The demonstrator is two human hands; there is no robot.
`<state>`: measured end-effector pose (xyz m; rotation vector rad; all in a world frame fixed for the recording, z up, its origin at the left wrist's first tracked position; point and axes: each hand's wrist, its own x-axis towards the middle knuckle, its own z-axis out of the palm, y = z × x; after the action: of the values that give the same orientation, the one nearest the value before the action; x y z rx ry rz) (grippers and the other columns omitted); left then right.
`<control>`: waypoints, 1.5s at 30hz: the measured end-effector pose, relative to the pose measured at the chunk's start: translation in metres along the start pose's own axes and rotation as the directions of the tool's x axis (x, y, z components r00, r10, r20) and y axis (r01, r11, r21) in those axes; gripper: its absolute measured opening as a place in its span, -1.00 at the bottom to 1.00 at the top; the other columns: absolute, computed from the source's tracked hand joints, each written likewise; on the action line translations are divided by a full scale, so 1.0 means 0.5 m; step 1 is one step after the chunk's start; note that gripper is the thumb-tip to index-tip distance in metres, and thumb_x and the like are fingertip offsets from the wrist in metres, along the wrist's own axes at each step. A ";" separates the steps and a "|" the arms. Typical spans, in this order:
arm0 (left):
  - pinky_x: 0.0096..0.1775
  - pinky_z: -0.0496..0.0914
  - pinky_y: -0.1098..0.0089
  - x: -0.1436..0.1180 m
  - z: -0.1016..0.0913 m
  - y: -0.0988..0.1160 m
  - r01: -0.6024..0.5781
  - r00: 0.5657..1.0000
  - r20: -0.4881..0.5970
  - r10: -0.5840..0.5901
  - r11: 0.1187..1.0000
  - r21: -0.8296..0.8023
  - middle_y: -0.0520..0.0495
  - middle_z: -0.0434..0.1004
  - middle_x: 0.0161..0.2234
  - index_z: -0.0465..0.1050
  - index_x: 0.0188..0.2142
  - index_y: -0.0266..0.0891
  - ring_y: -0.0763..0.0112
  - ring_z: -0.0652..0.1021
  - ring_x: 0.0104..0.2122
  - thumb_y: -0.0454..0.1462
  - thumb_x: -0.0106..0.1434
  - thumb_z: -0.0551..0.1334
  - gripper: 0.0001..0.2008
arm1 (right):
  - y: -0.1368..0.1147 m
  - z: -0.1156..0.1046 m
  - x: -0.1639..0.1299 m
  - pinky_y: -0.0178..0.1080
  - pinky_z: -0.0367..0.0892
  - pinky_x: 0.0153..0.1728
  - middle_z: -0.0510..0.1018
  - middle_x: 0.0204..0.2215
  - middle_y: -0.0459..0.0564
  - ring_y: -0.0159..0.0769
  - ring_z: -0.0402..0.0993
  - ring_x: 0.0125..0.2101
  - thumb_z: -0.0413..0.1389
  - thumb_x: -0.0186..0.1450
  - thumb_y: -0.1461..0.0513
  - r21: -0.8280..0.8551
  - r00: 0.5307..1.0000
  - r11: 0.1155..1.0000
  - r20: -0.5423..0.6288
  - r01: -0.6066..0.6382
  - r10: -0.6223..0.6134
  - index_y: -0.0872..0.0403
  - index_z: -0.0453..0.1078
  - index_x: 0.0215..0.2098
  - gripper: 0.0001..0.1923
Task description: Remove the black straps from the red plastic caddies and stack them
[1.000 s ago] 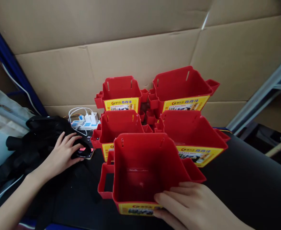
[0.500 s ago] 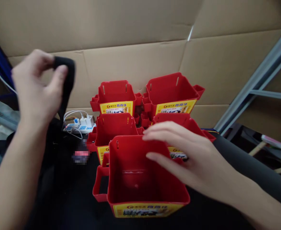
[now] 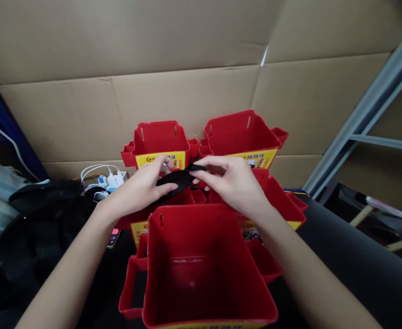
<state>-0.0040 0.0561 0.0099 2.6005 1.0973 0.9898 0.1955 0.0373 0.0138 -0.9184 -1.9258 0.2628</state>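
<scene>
Between my hands stretches a black fabric strap (image 3: 177,181). My left hand (image 3: 149,182) is closed on its left part, and my right hand (image 3: 228,182) pinches its right end with thumb and fingers. Both hands are above the near side of the red plastic baskets. Closest to me stands a red basket (image 3: 192,292) with a slot near each top corner of its back wall and a side loop at left. Behind it are more red baskets with yellow labels, among them a back left basket (image 3: 159,135) and a back right basket (image 3: 235,130). My hands partly hide the middle ones.
A heap of black straps (image 3: 32,246) lies at left. Behind it are a power strip with white chargers (image 3: 115,180) and a phone (image 3: 113,238). A cardboard wall (image 3: 183,100) closes off the back; a metal frame (image 3: 365,105) slants at right. Everything rests on a black surface (image 3: 341,242).
My left hand has come down and right with the strap, in front of the back baskets. My right hand has moved from over the near basket and now pinches the strap's other end.
</scene>
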 end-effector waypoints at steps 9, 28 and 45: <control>-0.63 0.19 0.61 -0.043 -0.136 -0.112 0.318 0.914 0.260 -0.313 0.948 0.021 0.13 0.30 -0.68 0.34 -0.54 -0.31 0.65 0.29 -0.69 -0.08 0.16 0.20 -0.67 | 0.049 -0.115 0.030 -0.39 0.32 -0.68 0.39 -0.62 -0.12 -0.38 0.45 -0.58 0.24 0.03 0.26 0.234 0.837 0.972 -0.536 0.022 0.110 0.09 0.31 -0.53 -0.83; -0.57 0.18 0.59 -0.027 -0.076 0.037 0.134 0.881 -0.436 -0.182 0.981 -0.140 0.06 0.37 -0.47 0.30 -0.21 -0.26 0.60 0.31 -0.57 -0.40 0.05 0.14 -0.75 | 0.002 -0.097 0.004 -0.40 0.11 -0.73 0.32 -0.62 -0.17 -0.47 0.28 -0.67 0.14 0.13 0.27 0.355 0.964 0.933 -0.261 0.055 0.042 0.06 0.31 -0.37 -0.90; 0.00 0.24 0.26 -0.015 -0.003 0.082 -0.157 0.946 -0.242 0.217 0.957 0.242 -0.17 0.20 -0.10 0.14 -0.10 -0.27 0.29 0.30 -0.07 -0.28 0.21 0.08 -0.74 | 0.030 -0.021 0.003 -0.46 0.05 -0.64 0.25 -0.58 -0.16 -0.53 0.15 -0.59 0.16 0.14 0.14 0.446 0.978 0.875 0.165 -0.190 0.128 0.15 0.31 -0.43 -0.78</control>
<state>0.0152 0.0215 0.0225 2.8558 1.0847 1.3675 0.2115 0.0468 0.0123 -0.7495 -1.7892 0.8601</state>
